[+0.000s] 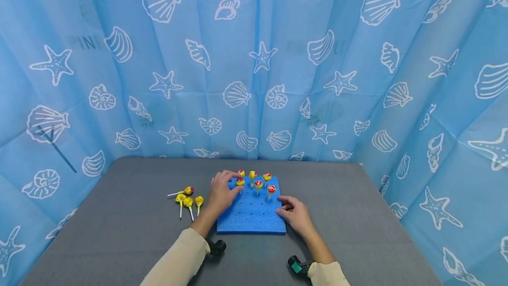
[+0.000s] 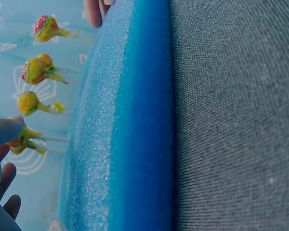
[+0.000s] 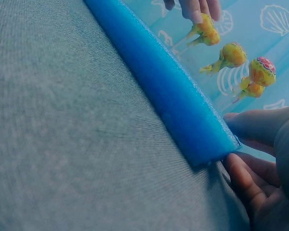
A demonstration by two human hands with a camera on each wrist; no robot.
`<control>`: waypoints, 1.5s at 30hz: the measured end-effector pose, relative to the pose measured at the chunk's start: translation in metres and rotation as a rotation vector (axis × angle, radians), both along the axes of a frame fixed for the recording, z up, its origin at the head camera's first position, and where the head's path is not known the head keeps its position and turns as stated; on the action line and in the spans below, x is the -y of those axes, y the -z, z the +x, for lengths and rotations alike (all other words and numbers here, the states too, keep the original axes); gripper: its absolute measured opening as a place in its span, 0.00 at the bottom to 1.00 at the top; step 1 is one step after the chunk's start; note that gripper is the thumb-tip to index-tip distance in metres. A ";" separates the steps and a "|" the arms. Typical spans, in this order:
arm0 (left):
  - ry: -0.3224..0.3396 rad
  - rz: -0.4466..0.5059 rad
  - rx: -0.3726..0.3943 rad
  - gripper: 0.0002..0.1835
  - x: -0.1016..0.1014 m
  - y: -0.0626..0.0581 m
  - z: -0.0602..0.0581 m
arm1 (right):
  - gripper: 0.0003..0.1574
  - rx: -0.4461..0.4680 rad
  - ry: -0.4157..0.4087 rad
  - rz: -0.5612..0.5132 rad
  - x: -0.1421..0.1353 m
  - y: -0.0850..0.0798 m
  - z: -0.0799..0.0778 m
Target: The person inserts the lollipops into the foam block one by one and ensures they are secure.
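A blue foam board (image 1: 251,222) with rows of small holes lies flat on the table. Several lollipops in yellow and red wrappers, such as one lollipop (image 1: 271,190) near the right edge, stand upright in its back part, sticks down. My left hand (image 1: 222,191) reaches over the board's left side and pinches a lollipop (image 1: 240,182) by its wrapped head between thumb and fingers. My right hand (image 1: 296,216) grips the board's right edge; in the right wrist view the thumb (image 3: 250,122) lies at the top face and the curled fingers at the side and underside.
Left of the board, several loose lollipops (image 1: 188,202) lie on the grey table (image 1: 131,233). A blue curtain (image 1: 254,78) with white shells and starfish hangs behind the table. Black wrist devices (image 1: 217,247) sit on both wrists.
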State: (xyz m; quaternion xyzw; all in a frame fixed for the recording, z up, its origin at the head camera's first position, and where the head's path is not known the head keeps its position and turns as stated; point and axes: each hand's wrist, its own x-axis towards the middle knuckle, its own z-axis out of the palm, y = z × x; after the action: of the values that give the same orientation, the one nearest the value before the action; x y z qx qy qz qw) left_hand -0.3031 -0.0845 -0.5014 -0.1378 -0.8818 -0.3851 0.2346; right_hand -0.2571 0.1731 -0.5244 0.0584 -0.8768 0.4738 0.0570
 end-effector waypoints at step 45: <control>-0.211 -0.173 0.154 0.14 0.065 -0.003 0.041 | 0.21 0.016 0.017 0.024 0.003 0.000 -0.002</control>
State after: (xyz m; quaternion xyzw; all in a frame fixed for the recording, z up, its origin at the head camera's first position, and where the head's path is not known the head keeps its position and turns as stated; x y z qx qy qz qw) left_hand -0.2621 -0.1498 -0.4985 -0.0341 -0.9366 -0.2905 0.1927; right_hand -0.2594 0.1705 -0.5244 0.0480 -0.8834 0.4631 0.0533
